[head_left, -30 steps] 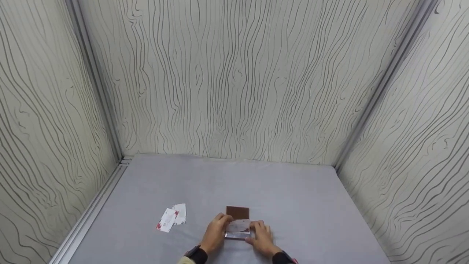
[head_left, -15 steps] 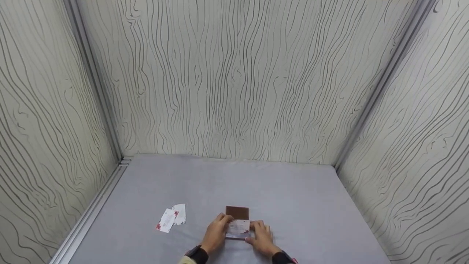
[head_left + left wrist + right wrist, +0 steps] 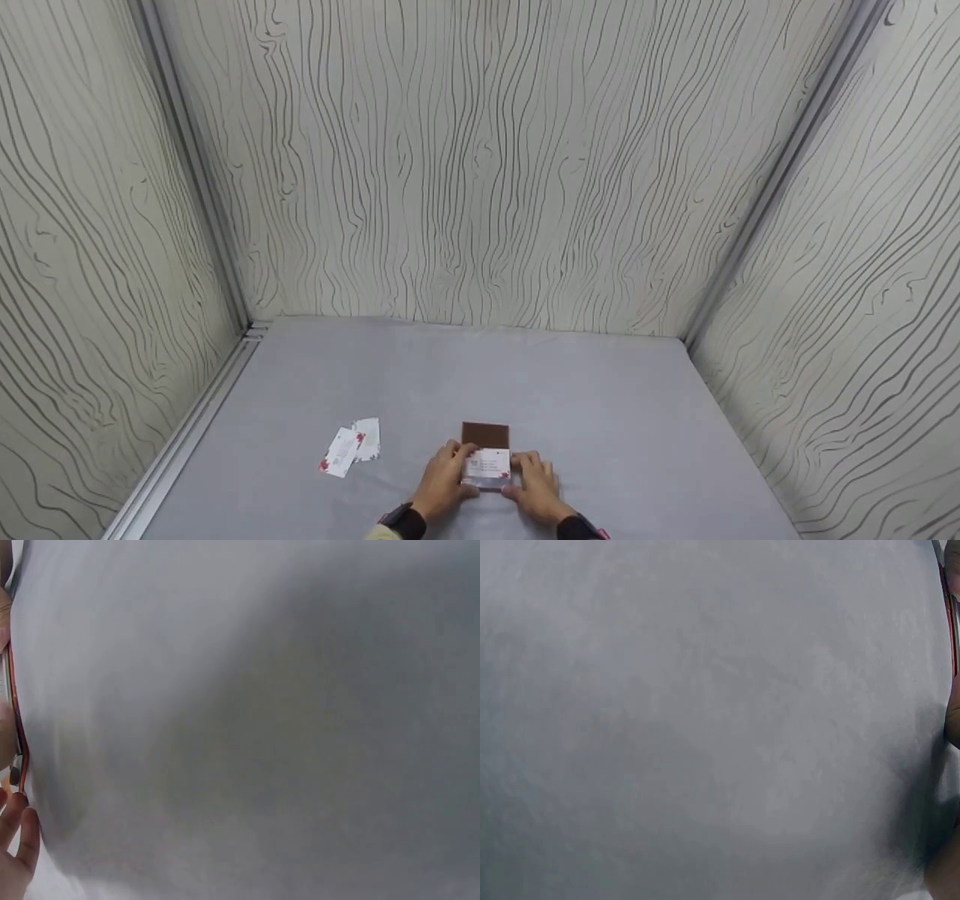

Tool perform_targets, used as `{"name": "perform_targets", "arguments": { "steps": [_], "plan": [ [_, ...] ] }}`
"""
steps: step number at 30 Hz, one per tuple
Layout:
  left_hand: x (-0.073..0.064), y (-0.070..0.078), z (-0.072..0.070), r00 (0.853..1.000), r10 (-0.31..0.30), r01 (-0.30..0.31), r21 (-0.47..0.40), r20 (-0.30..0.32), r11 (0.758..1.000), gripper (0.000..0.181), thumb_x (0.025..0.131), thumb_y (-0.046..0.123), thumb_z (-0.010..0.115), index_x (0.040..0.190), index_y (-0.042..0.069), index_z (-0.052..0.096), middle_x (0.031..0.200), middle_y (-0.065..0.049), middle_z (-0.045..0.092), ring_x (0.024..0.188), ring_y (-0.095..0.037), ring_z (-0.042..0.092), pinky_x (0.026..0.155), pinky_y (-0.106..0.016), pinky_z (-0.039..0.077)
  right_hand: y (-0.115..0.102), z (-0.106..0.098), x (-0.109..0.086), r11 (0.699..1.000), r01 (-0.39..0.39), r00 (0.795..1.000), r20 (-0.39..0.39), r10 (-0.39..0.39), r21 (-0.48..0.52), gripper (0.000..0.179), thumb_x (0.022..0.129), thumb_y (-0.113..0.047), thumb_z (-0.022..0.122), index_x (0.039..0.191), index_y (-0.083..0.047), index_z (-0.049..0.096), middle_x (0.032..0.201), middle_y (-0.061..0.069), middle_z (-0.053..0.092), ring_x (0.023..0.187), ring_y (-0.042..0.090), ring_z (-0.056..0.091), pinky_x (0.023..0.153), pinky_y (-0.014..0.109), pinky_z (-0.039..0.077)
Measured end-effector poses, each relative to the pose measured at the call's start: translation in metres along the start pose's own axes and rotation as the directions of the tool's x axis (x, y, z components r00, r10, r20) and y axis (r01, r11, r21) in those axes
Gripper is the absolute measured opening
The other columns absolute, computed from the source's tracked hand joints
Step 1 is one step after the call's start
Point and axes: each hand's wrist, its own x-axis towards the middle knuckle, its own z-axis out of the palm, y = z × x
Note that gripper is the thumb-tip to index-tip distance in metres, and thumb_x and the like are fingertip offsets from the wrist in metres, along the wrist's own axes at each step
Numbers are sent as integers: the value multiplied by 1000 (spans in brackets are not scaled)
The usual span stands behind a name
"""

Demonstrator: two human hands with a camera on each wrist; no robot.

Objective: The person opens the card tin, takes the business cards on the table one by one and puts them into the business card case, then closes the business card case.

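Observation:
An opened brown card holder (image 3: pixel 486 433) lies on the table in the head view, its flap turned away from me. On its nearer half, a white business card (image 3: pixel 487 462) with red marks at one corner lies face up; a shiny clear strip shows below it. My left hand (image 3: pixel 444 477) grips the holder's left side, thumb by the near corner and a fingertip at the card's far left corner. My right hand (image 3: pixel 537 487) holds the right side, with its thumb at the near corner. Both wrist views catch only the holder's edge and parts of fingers.
Two overlapping white cards (image 3: pixel 343 450), one with red corner marks, lie on the grey tabletop (image 3: pixel 600 405) left of my hands. Wood-patterned panels (image 3: pixel 472 187) enclose the table at the back and sides. A metal rail (image 3: pixel 184 431) runs along the left edge.
My left thumb has come out to the holder's near left corner. The card, at first covered by glare, now shows its print clearly. The right hand stays in place.

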Motion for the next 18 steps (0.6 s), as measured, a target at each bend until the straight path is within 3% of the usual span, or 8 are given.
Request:
{"name": "perform_targets", "arguments": {
  "steps": [7,18],
  "plan": [
    [2,-1,0,992,-81,79,21,99,997,62,69,21,88,122,8,60,101,2,48,90,-17,48,78,-38,43,0,2,1,1000,-18,1000,-5,18,-5,39,78,-20,78,109,-9,58,115,10,50,94,28,41,78,45,34],
    [-1,-2,1,994,-45,39,66,98,997,54,72,25,85,117,7,63,113,-5,56,101,-25,53,83,-43,46,2,2,2,1000,-25,1000,3,25,11,39,78,-18,78,110,-9,58,118,12,51,96,29,41,80,47,34]
  ]
}}
